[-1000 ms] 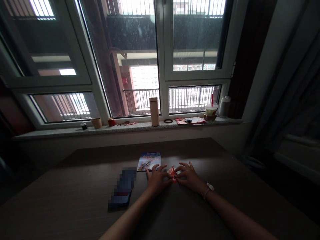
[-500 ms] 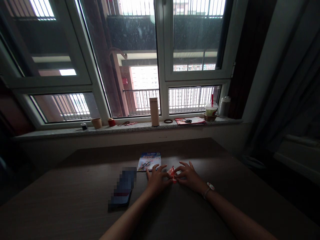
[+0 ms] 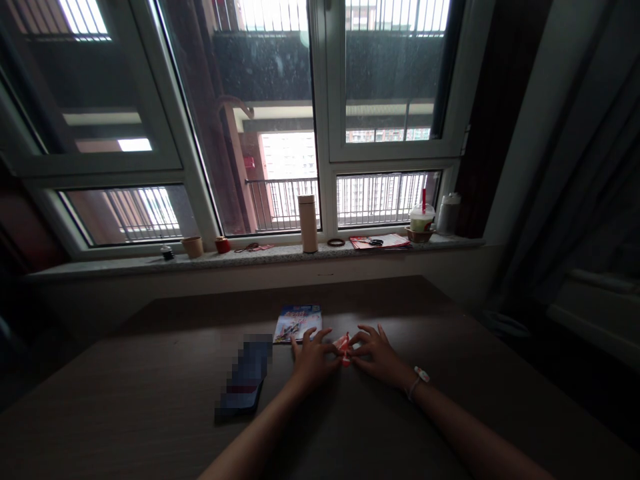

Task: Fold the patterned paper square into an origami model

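Observation:
A small red and white piece, apparently folded paper, is held just above or on the dark table. From its left side my left hand pinches it between thumb and forefinger, the other fingers raised. My right hand grips its right side with thumb and fingertips, and a bracelet circles that wrist. Beyond my left hand lies a blue printed booklet, close to the fingers. The fingertips cover part of the red piece, so its exact shape is hard to make out.
A phone-like dark object, pixelated, lies left of my left forearm on the table. Along the windowsill stand a beige bottle, a paper cup, red papers with scissors and a drink cup.
The fingers have shifted slightly around the red piece, and a little more of it shows between the hands. Everything else looks the same.

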The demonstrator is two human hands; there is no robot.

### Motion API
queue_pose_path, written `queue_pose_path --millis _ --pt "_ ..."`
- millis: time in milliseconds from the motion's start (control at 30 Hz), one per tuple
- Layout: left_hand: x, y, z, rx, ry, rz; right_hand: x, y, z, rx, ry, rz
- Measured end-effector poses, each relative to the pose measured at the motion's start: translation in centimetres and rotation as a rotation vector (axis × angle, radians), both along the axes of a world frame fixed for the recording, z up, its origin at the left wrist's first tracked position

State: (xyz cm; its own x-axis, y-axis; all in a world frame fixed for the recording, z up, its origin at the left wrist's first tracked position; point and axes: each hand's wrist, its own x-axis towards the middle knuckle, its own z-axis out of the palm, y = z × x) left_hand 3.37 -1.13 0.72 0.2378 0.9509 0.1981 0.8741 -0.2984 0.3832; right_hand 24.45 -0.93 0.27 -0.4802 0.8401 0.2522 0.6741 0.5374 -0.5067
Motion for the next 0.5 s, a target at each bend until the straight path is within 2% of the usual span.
queue_pose_path --millis 500 --pt "0.04 0.35 0.2 -0.032 -0.033 0.028 -0.02 -0.25 0.37 -0.035 -0.037 0.018"
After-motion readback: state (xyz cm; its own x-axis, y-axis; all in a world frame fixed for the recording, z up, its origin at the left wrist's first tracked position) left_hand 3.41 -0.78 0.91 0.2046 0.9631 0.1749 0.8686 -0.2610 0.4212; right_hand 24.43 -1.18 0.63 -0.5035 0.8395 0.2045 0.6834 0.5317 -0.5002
